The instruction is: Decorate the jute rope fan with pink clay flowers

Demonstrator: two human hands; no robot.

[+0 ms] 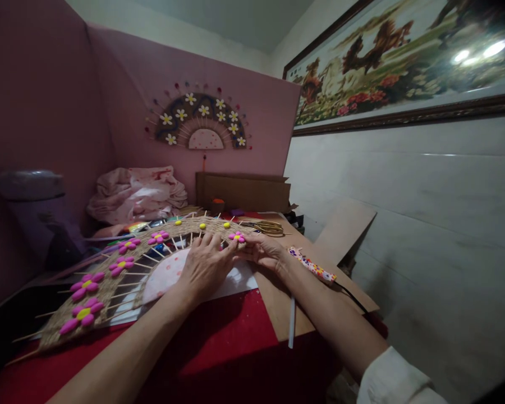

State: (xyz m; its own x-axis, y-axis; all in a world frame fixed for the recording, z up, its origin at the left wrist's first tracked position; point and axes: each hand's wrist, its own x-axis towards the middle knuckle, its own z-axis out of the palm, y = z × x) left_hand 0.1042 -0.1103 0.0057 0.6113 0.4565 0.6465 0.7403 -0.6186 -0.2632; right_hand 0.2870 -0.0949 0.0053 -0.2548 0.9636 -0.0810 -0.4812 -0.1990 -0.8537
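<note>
A handmade fan (pixel 143 249), with a twine-woven band over thin wooden sticks and a pink dotted half-round centre, lies tilted across the table. Pink clay flowers with yellow middles dot its band, along with several bare yellow dots. My left hand (pixel 208 266) rests over the sticks, fingers bent onto the fan's band and the index finger close to the rightmost flower (pixel 237 237). Near that same flower, my right hand (pixel 265 252) is closed at the fan's right end, palm partly upward. Its fingertips are partly hidden.
Gold-handled scissors (pixel 269 227) and a flower-patterned glue gun (pixel 311 265) lie on a brown board (pixel 278 314), with a white glue stick (pixel 292 322) nearby. Pink cloth (pixel 138 193) and a cardboard box (pixel 244 191) stand behind. Another fan (pixel 200 120) hangs on the pink backdrop.
</note>
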